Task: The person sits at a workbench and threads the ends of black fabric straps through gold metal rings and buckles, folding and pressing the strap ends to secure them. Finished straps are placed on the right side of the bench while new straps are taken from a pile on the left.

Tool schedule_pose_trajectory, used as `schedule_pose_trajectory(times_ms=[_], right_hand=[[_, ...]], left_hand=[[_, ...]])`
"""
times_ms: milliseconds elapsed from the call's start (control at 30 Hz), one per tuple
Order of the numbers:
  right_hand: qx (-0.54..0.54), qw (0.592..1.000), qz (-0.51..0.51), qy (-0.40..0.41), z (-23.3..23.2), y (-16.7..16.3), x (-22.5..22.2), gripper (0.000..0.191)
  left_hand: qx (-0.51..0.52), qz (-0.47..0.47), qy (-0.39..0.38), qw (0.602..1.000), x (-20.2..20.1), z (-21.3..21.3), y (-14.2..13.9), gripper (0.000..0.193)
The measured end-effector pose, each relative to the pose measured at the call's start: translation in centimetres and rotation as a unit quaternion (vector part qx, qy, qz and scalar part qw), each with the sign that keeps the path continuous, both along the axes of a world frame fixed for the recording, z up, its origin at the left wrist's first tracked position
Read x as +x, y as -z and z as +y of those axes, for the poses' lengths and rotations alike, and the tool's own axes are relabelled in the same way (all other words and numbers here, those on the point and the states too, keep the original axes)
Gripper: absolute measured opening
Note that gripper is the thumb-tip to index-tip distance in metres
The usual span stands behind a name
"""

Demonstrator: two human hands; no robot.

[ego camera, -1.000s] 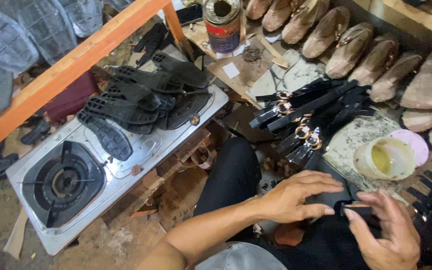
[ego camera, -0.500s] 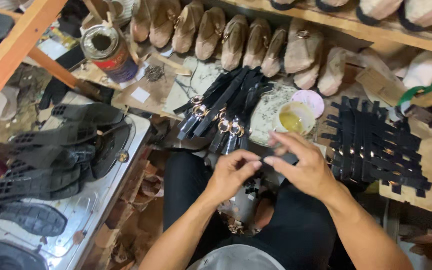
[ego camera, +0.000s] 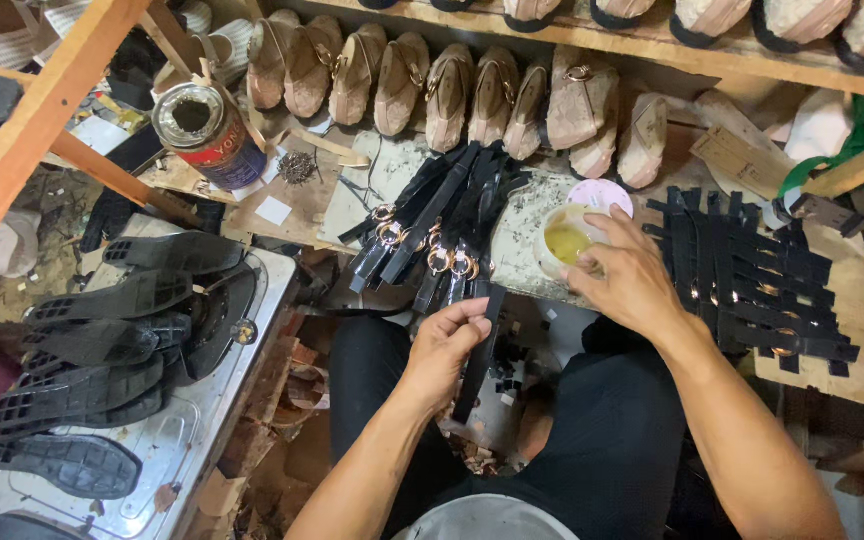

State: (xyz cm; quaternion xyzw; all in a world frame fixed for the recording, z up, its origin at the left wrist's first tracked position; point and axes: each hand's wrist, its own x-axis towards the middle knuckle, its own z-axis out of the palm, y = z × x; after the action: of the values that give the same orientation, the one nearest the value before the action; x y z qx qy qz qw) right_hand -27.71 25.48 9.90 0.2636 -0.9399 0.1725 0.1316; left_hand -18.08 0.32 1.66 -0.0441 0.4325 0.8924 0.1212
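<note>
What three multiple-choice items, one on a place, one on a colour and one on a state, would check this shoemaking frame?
1. Where do the black shoe soles lie?
A. on the gas stove at the person's left
B. on the wooden shelf
C. in the person's lap

2. What colour is the liquid in the small white cup?
A. blue
B. yellow
C. red

3. What is the left hand doing?
A. resting flat on the bench
B. gripping the tin can
C. holding a black strap

Key: 1 A, the soles are piled across the stove top. 2 B, the cup shows yellow liquid, with the right hand at its rim. 3 C, the fingers are closed around the black strap, which hangs down over the lap.
</note>
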Motion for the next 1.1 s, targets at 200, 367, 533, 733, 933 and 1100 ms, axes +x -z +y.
schedule_pose_trajectory(times_ms=[200,367,533,733,933,1100], right_hand=[[-0.146,0.986,0.028,-0.073,-2.9,-1.5,5.0,0.029],[-0.109,0.979,0.083,-0.154,-4.8,-1.1,7.0,0.050],[-0.061,0.979,0.108,-0.163,-4.4,0.1,6.5,0.067],[-0.042,0.982,0.127,-0.136,-3.9,1.0,6.4,0.072],[-0.095,0.977,0.138,-0.133,-3.8,0.4,7.2,0.063],[-0.071,0.991,0.075,-0.084,-3.7,0.9,6.9,0.058]], left_hand=[[0.013,0.007,0.001,1.000,-0.2,0.2,-0.8,0.038],[0.048,0.022,0.034,0.998,0.2,0.6,-1.1,0.039],[0.091,0.021,0.038,0.995,0.5,0.8,-1.1,0.041],[0.107,0.009,0.054,0.993,0.8,0.3,-1.5,0.041],[0.099,0.023,0.062,0.993,0.9,0.6,-1.0,0.044],[0.102,0.016,0.065,0.992,1.6,0.8,-0.8,0.043]])
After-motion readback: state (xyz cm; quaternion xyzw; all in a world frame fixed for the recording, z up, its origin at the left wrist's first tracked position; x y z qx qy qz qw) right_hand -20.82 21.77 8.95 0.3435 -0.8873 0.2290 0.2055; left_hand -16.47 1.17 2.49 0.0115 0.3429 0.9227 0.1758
